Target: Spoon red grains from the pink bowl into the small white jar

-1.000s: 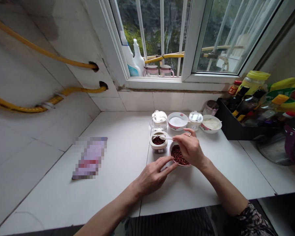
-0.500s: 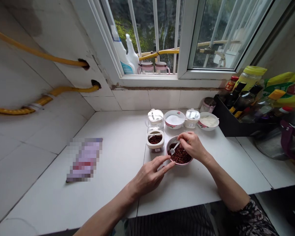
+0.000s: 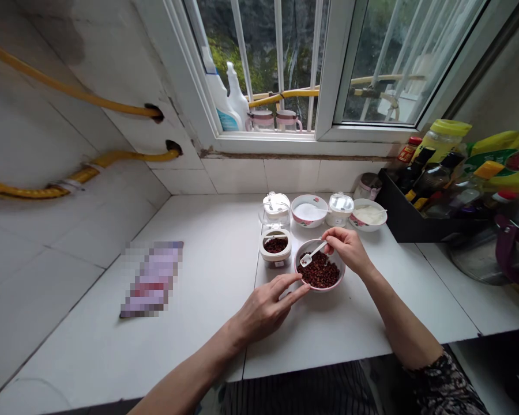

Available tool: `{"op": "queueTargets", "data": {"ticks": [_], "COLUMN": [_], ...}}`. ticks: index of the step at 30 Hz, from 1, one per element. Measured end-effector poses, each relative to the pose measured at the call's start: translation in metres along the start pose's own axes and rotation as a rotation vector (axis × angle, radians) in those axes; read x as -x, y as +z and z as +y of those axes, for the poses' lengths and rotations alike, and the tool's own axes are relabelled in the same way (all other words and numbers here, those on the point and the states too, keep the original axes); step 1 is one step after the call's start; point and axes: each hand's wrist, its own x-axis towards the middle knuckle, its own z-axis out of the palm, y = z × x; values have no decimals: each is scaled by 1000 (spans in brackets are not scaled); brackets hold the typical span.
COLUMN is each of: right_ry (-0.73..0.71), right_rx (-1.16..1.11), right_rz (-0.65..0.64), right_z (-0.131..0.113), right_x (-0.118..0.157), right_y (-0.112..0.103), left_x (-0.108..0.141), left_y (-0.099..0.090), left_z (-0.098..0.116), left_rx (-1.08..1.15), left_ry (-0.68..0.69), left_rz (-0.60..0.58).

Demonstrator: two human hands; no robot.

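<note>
Between the fingertips of my right hand (image 3: 345, 248) is the handle of a small white spoon (image 3: 307, 260), its scoop over the left part of a bowl (image 3: 342, 278). Dark reddish-brown peppercorn-like grains (image 3: 322, 273) lie in that bowl. My left hand (image 3: 270, 305) has its fingers stretched out and apart, the tips touching the bowl's near left rim. Just left of the bowl stands a condiment jar (image 3: 276, 259) with similar dark grains and a thin white handle across its mouth. A few specks seem to sit in the spoon's scoop.
Behind are a bowl of white powder (image 3: 309, 211), two lidded jars (image 3: 277, 208) (image 3: 340, 208) and a bowl of pale contents (image 3: 368, 215). A black bottle box (image 3: 409, 222) and a steel pot (image 3: 476, 259) stand right. A blurred purple packet (image 3: 153, 279) lies left.
My right hand has drawn up and slightly right, lifting the spoon's scoop off the grains. My left hand keeps its place at the rim. The whole view has shifted slightly.
</note>
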Motion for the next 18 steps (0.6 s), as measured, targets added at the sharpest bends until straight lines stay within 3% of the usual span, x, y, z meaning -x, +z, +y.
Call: {"op": "queueTargets", "data": {"ticks": [5,10,14,18], "right_ry": [-6,-146,-471,-787], "right_rx": [-102,-70,255,538], "right_rz": [36,120,93,-8], "right_z": [-3,-11,-14,-18], "right_x": [-1,8,16,19], "right_y": [0,23,43,40], "left_x": [-1,-2,-4,-5], "left_y": [0,0,0,0], "left_z": [0,1,1,2], "left_rx": [4,-11,-23,-35], "left_ry": [4,10,23,20], "left_rz": [7,31,48,42]}}
